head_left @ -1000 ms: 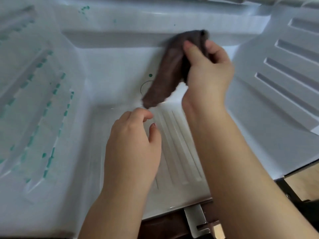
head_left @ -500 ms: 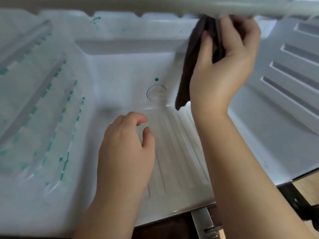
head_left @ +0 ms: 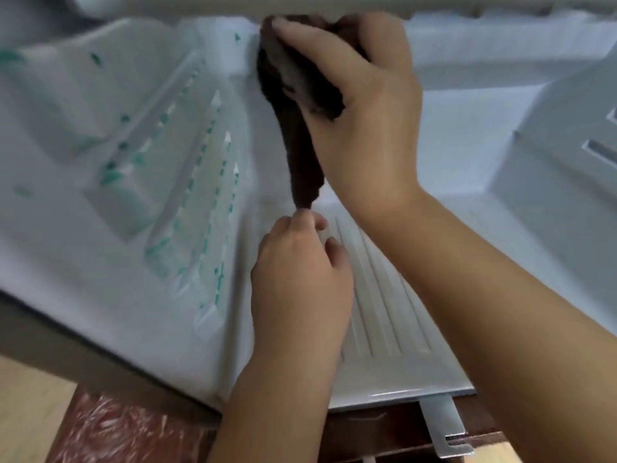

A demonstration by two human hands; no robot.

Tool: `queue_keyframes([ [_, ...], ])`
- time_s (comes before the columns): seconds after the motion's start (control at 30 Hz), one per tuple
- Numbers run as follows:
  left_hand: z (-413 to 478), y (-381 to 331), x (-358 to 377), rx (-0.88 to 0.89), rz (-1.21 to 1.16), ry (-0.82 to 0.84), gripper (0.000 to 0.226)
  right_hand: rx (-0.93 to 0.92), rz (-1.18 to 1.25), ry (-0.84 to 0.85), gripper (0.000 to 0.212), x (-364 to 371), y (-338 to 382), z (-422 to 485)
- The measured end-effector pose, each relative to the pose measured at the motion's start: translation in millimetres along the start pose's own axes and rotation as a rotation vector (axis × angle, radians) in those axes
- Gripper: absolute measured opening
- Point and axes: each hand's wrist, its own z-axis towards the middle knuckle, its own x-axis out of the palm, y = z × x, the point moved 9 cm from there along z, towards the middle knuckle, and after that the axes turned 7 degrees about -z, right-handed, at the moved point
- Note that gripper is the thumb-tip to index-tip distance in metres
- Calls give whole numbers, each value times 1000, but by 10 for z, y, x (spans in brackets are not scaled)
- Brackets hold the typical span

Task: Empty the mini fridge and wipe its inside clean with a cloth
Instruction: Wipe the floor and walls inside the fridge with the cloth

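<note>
Non-task stuff, all low in frame. Grey metal bracket (head_left: 442,426): flat strip, hooked lower end. Dark brown board (head_left: 377,432) just left of the bracket, also running behind it. Well left of the bracket: reddish-brown glossy surface (head_left: 123,429) with pale streaks. Further left still: light wooden floor (head_left: 30,406). Everything slightly blurred.

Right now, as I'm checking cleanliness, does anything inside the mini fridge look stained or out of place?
Yes: green specks dot the ribs of the left wall, odd against the white liner, perhaps unwiped residue. The right hand holds the dark cloth at the upper back corner, not on those ribs.
</note>
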Motion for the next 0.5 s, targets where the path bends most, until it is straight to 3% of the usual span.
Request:
queue_keyframes([
  [0.23, -30, -4, 4, -15, 97, 46, 28, -49, -38, 11, 27, 65, -2, 56],
  [0.33, -46, 8, 18, -39, 123, 81, 23, -129, 14, 62, 25, 260, 237, 107],
  [0.5, -70, 3, 73, -76, 121, 121, 15, -110, -21, 87, 24, 318, 337, 137],
])
